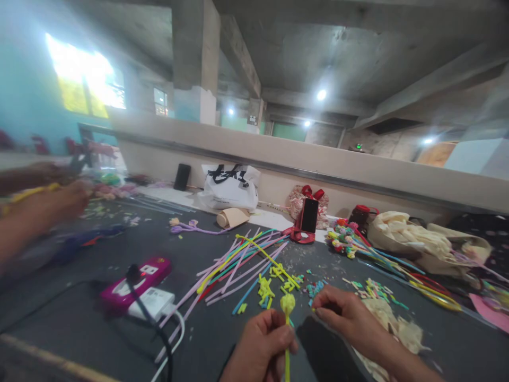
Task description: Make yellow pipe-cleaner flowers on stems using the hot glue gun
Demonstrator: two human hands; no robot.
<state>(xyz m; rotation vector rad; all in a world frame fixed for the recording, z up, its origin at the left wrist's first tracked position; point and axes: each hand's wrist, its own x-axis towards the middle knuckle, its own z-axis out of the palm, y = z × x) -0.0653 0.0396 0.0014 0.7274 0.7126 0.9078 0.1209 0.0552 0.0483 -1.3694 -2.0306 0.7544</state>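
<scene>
My left hand is closed around the thin stem of a yellow pipe-cleaner flower, its rounded head upright above the thumb. To its right, my right hand has thumb and fingertips pinched together, apart from the flower. A tiny yellowish bit may be at those fingertips, too small to name. Just beyond both hands lie short cut yellow pipe-cleaner pieces and small blue pieces. Long pipe cleaners in lilac, yellow, red and blue spread across the dark table.
At left, another person's hands work, blurred. A magenta power strip with a white charger and cables lies front left. A phone leans in a red stand. Finished flowers and a cloth bag are at right.
</scene>
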